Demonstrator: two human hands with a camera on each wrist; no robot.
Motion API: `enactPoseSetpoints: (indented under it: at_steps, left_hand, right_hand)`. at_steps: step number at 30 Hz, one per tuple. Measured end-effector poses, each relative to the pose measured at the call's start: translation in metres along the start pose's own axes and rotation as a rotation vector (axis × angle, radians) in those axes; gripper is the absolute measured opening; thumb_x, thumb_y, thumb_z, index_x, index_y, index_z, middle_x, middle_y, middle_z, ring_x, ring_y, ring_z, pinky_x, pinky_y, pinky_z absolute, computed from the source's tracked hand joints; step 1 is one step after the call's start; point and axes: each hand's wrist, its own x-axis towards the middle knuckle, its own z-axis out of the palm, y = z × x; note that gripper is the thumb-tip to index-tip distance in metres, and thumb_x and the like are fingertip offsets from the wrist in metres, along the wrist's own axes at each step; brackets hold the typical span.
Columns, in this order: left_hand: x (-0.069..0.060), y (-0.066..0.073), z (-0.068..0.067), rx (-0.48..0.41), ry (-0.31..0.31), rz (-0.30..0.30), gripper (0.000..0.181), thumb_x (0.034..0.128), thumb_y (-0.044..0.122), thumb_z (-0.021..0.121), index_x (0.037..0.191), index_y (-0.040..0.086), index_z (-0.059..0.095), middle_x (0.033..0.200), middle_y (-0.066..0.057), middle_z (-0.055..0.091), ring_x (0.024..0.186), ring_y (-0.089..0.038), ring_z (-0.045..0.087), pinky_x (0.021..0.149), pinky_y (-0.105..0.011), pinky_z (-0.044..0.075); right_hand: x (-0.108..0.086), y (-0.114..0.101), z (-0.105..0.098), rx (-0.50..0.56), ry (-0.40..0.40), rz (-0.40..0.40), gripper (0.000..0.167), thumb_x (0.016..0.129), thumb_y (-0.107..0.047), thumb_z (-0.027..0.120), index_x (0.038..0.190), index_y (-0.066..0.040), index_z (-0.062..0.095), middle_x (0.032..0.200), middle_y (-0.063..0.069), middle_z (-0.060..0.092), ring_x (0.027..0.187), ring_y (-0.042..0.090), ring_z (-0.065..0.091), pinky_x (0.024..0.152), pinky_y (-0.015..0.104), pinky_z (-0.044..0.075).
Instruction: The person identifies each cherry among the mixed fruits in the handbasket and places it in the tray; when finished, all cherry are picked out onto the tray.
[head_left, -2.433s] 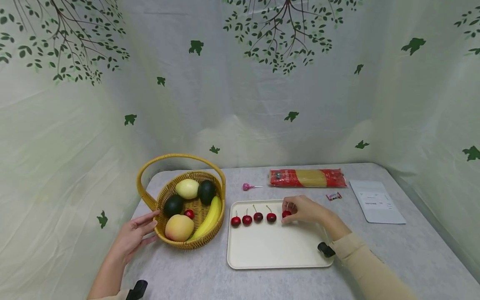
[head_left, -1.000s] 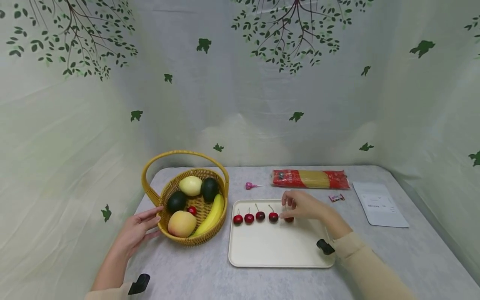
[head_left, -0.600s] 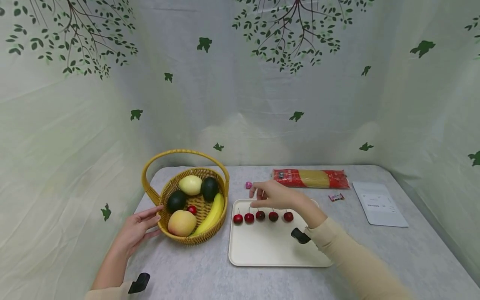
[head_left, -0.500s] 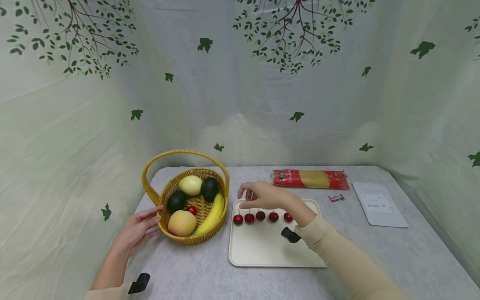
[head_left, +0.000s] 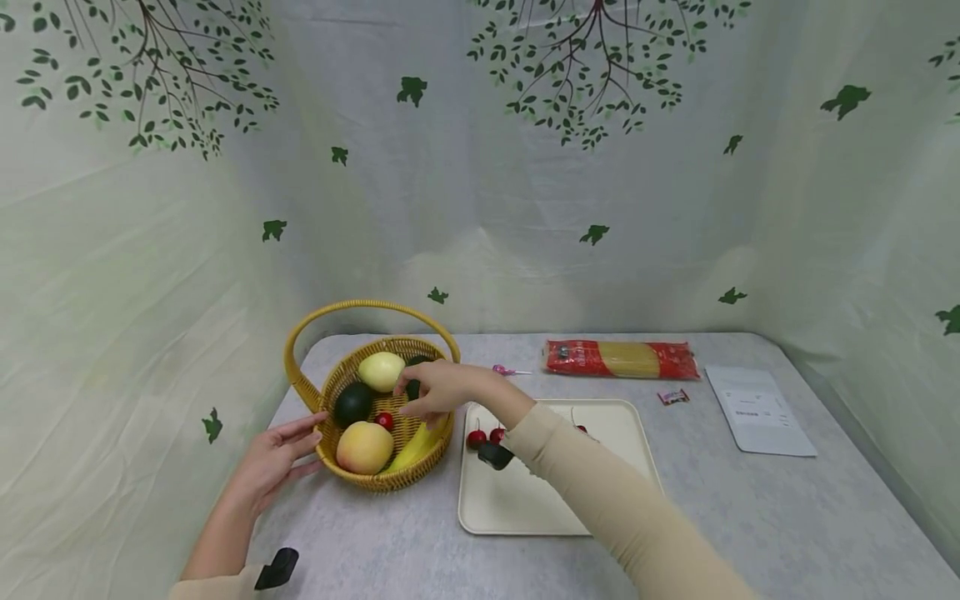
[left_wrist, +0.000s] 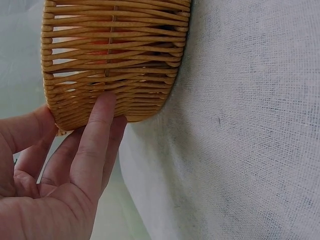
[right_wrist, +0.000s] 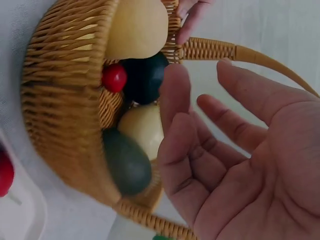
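Observation:
A yellow wicker basket holds a peach, a banana, a pale yellow fruit, dark green fruits and one red cherry. My left hand touches the basket's left side; in the left wrist view its extended fingers rest against the woven wall. Over the basket's right side hovers my right hand, fingers loosely bent and holding nothing, apart from the cherry. On the cream tray, two cherries show clearly; my right sleeve hides most of the others.
Behind the tray lie a lollipop and a red-and-yellow pack of noodles. A small wrapped candy and a white pouch lie to the right. The basket's tall handle arches over its back.
My right hand has let go of the fifth cherry in the tray's row and moved left, over the basket. The left hand stays at the basket's side.

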Motion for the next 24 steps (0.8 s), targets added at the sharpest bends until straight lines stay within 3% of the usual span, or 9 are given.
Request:
enactPoseSetpoints:
  at_steps: [4,8,13,19,24]
  left_hand:
    - [-0.001,-0.001,-0.001,-0.002,0.004,-0.005,0.062,0.112,0.024,0.06,0.165,0.002,0.039,0.172,-0.025,0.03,0.111,0.012,0.058,0.097,-0.031,0.063]
    - [-0.001,-0.001,-0.001,-0.006,-0.002,-0.001,0.061,0.1122,0.024,0.06,0.166,0.002,0.039,0.173,-0.025,0.029,0.114,0.011,0.058,0.098,-0.033,0.063]
    - [-0.001,0.0,-0.001,-0.012,-0.014,0.008,0.061,0.1123,0.025,0.059,0.165,0.001,0.039,0.173,-0.026,0.029,0.115,0.011,0.058,0.1,-0.034,0.063]
    - [-0.001,0.001,0.0,-0.015,-0.009,0.001,0.061,0.1125,0.024,0.059,0.165,0.001,0.038,0.173,-0.025,0.029,0.116,0.01,0.057,0.101,-0.035,0.062]
    - [-0.002,0.001,0.0,-0.017,0.0,-0.007,0.061,0.1122,0.024,0.06,0.166,0.002,0.039,0.173,-0.024,0.03,0.116,0.01,0.057,0.1,-0.034,0.062]
  right_hand:
    - [0.028,-0.01,0.005,-0.004,-0.046,0.076,0.041,0.109,-0.032,0.066,0.142,-0.01,0.059,0.084,0.008,0.077,0.078,0.019,0.077,0.069,0.024,0.061]
    - [0.048,-0.017,0.011,0.059,-0.087,0.151,0.039,0.11,-0.031,0.063,0.142,-0.008,0.059,0.098,0.017,0.08,0.086,0.027,0.079,0.085,0.037,0.066]
    - [0.066,-0.02,0.017,0.193,-0.111,0.235,0.028,0.112,-0.028,0.06,0.13,-0.007,0.064,0.112,0.026,0.076,0.086,0.031,0.079,0.102,0.053,0.061]
    - [0.08,-0.019,0.021,0.261,-0.133,0.346,0.029,0.112,-0.029,0.059,0.123,-0.004,0.067,0.123,0.026,0.072,0.099,0.034,0.079,0.105,0.048,0.06]
    - [0.086,-0.02,0.021,0.261,-0.17,0.447,0.039,0.112,-0.033,0.058,0.139,-0.005,0.064,0.112,0.017,0.076,0.112,0.035,0.076,0.104,0.043,0.061]
